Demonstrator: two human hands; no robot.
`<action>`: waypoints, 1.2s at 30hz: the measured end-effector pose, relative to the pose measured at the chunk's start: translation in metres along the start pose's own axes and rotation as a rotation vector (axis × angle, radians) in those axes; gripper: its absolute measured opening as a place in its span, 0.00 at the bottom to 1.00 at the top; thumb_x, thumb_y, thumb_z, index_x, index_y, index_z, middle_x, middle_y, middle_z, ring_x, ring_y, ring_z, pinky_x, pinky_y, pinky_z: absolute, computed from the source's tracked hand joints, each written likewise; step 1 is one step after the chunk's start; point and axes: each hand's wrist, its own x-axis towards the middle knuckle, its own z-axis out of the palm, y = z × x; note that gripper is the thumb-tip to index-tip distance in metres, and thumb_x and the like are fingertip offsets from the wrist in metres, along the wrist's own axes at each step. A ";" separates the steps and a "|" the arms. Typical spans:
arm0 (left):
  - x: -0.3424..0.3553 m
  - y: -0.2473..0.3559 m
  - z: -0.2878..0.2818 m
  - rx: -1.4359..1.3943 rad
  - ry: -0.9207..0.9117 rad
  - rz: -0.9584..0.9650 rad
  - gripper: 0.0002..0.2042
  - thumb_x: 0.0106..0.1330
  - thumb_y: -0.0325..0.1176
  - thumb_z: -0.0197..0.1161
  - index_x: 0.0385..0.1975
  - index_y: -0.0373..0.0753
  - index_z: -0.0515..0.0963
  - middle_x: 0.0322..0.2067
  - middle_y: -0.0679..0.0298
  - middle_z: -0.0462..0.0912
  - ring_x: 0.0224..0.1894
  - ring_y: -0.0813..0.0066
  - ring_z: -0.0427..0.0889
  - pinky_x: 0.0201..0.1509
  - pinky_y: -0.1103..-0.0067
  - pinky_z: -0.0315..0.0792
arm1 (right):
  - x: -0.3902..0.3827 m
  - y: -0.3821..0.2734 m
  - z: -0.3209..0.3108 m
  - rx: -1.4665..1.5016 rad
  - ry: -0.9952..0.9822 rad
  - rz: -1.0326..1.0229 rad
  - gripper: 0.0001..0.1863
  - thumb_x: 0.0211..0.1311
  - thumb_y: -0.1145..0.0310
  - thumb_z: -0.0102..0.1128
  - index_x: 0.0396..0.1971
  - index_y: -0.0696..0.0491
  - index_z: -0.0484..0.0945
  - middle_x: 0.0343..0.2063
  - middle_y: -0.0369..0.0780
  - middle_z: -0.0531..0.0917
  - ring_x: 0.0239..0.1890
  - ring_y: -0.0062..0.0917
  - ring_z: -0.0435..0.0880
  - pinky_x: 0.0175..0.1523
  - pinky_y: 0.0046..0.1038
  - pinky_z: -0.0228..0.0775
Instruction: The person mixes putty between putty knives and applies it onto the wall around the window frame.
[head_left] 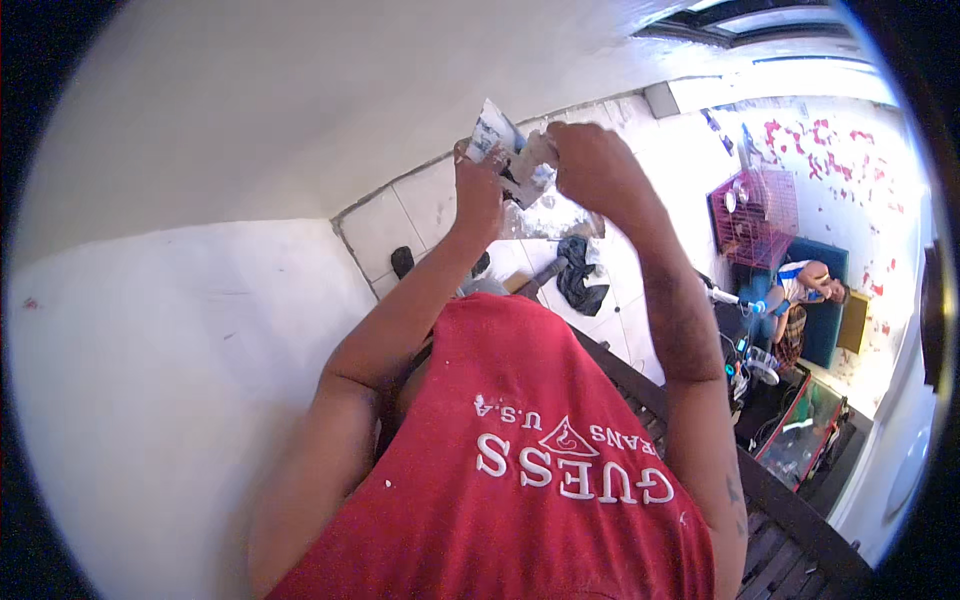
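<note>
High in the middle of the head view, my left hand is closed on a flat metal scraper, held with its blade upward and smeared with white paste. My right hand is closed on a second paste-coated scraper, which overlaps the first one; whether the blades touch I cannot tell. Behind them, lower down on the tiled floor, lies a white-dusted patch. My red sleeveless shirt fills the lower middle.
A pale wall runs along the left. Below lie black plastic and a dark wooden slatted bench. At right, a person is on a blue couch, near a pink wire cage, a white fan and a glass-topped case.
</note>
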 end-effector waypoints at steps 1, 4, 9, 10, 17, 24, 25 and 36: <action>-0.003 -0.003 0.004 -0.044 0.031 0.021 0.12 0.50 0.26 0.51 0.35 0.40 0.61 0.29 0.62 0.71 0.29 0.73 0.74 0.30 0.77 0.72 | -0.011 -0.006 0.002 -0.042 0.058 0.011 0.09 0.37 0.78 0.47 0.25 0.59 0.68 0.23 0.46 0.75 0.28 0.41 0.74 0.35 0.37 0.66; -0.010 -0.003 0.013 -0.094 0.053 0.045 0.12 0.52 0.26 0.50 0.36 0.41 0.60 0.30 0.62 0.70 0.30 0.72 0.74 0.30 0.77 0.73 | -0.033 -0.023 0.011 -0.149 0.172 0.062 0.10 0.38 0.77 0.48 0.26 0.56 0.68 0.28 0.43 0.73 0.30 0.36 0.75 0.30 0.34 0.67; -0.008 -0.012 0.012 -0.139 0.005 0.050 0.09 0.58 0.29 0.47 0.38 0.40 0.60 0.31 0.61 0.70 0.32 0.71 0.74 0.31 0.77 0.73 | -0.048 -0.021 0.043 -0.111 0.402 0.015 0.11 0.39 0.75 0.49 0.29 0.55 0.68 0.29 0.41 0.71 0.32 0.31 0.72 0.34 0.32 0.64; -0.006 -0.015 0.010 -0.129 -0.015 0.035 0.09 0.58 0.29 0.47 0.38 0.40 0.60 0.31 0.61 0.70 0.32 0.71 0.74 0.31 0.77 0.73 | -0.050 -0.018 0.050 -0.154 0.488 -0.051 0.12 0.40 0.72 0.49 0.30 0.53 0.68 0.29 0.40 0.71 0.32 0.30 0.71 0.35 0.31 0.62; 0.009 -0.006 -0.021 -0.130 -0.227 -0.209 0.10 0.54 0.25 0.45 0.37 0.32 0.66 0.32 0.57 0.73 0.34 0.68 0.76 0.35 0.75 0.73 | -0.064 -0.001 0.072 -0.107 0.498 -0.123 0.14 0.41 0.72 0.50 0.34 0.50 0.69 0.36 0.38 0.69 0.39 0.29 0.67 0.45 0.33 0.55; 0.031 0.020 -0.047 0.019 -0.431 -0.401 0.12 0.53 0.23 0.45 0.38 0.28 0.65 0.33 0.57 0.73 0.35 0.68 0.75 0.41 0.75 0.70 | -0.069 0.006 0.082 -0.176 0.545 -0.257 0.12 0.35 0.68 0.56 0.26 0.42 0.73 0.38 0.35 0.71 0.43 0.26 0.67 0.54 0.40 0.48; 0.035 0.023 -0.048 0.025 -0.428 -0.405 0.12 0.53 0.23 0.45 0.38 0.28 0.65 0.33 0.57 0.73 0.35 0.68 0.75 0.41 0.75 0.70 | -0.067 0.008 0.082 -0.162 0.570 -0.302 0.12 0.34 0.68 0.56 0.26 0.43 0.73 0.38 0.35 0.71 0.43 0.26 0.67 0.54 0.41 0.48; 0.078 0.038 -0.086 1.116 -0.990 0.701 0.17 0.41 0.30 0.59 0.35 0.35 0.71 0.34 0.53 0.73 0.38 0.59 0.73 0.43 0.73 0.66 | -0.019 0.007 0.124 0.077 0.654 -0.483 0.18 0.31 0.69 0.58 0.31 0.46 0.72 0.38 0.39 0.71 0.41 0.31 0.69 0.52 0.42 0.52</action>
